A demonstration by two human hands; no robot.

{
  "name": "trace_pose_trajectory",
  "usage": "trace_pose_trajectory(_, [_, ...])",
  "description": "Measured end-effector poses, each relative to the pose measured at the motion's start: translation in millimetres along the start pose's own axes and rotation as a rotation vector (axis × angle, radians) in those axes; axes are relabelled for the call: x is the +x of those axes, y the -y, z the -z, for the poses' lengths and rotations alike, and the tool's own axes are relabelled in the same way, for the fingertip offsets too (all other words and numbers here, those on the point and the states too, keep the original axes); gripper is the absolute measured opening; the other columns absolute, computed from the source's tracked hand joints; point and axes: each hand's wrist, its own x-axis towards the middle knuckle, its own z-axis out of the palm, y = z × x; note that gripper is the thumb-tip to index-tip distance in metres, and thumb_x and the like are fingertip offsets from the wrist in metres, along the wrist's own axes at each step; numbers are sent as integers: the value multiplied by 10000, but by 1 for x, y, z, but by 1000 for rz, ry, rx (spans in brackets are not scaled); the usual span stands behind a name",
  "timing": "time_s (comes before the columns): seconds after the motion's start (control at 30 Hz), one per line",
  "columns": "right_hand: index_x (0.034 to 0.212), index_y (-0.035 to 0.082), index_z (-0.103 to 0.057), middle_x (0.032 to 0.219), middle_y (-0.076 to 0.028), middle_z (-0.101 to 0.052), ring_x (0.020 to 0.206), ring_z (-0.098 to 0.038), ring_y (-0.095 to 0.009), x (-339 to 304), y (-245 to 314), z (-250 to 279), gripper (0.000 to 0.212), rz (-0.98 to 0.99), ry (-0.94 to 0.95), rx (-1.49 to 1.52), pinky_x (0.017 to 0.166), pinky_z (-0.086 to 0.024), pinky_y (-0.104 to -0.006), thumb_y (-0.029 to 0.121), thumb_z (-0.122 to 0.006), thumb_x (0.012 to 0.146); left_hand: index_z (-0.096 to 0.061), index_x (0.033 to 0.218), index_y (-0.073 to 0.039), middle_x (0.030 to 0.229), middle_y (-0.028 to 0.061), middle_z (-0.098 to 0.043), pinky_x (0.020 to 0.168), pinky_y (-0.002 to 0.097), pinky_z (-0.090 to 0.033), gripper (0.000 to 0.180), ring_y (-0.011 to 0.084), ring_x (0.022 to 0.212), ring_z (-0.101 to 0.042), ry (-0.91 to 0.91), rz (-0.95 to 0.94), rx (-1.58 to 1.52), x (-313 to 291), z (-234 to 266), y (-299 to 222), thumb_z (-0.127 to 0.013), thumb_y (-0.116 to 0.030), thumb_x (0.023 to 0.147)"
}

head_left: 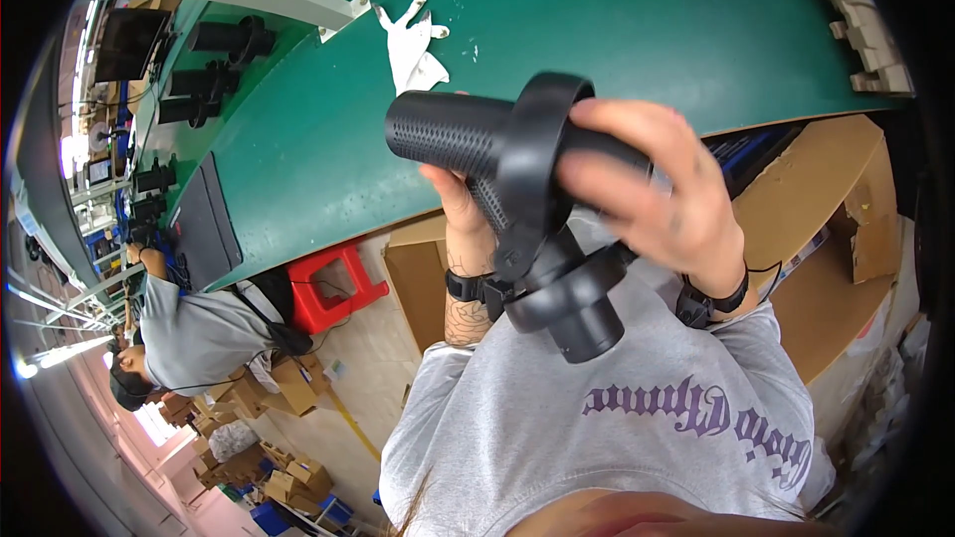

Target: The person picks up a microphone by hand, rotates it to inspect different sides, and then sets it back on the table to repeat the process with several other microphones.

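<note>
At centre of view, between the green bench [637,25] and the person's grey shirt [597,418], is a black device [527,201] with a textured tube [446,131] pointing to ten o'clock. Left hand [460,207]: grip wrapped behind the tube, thumb below, a fingertip showing above; contact partly hidden. Right hand [674,201]: fingers curled about the device at two o'clock, beside the large ring [537,124]; blurred, so how tightly its grip closes cannot be told. Judged stiff and moderately heavy, with the smooth rings likely slippery; the textured tube appears the surest hold. White glove [410,48] on the bench at eleven o'clock; cardboard box [786,174] at three; red stool [323,293] at eight.
</note>
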Motion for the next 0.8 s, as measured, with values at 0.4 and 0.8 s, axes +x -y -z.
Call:
trace_pose_trajectory(0.4, [1198, -35, -462, 1139, -108, -582, 1035, -574, -161, -65, -153, 26, 467, -568, -956, 178, 873, -460, -263, 60, -717, 818, -346, 1278, -7, 844, 103, -555, 413, 161, -411, 568, 192, 805, -598, 179, -105, 286, 22, 15, -51, -303, -499, 996])
trace_pose_trajectory(0.8, [1231, -118, -433, 1190, -231, -568, 1131, -543, -288, -103, -185, 57, 756, -881, -590, -557, 994, -378, -355, 414, -738, 788, -432, 1144, -88, 804, 27, -466, 696, 282, -464, 468, 227, 848, -529, 83, -14, -148, 13, -2, -55, -338, -519, 987])
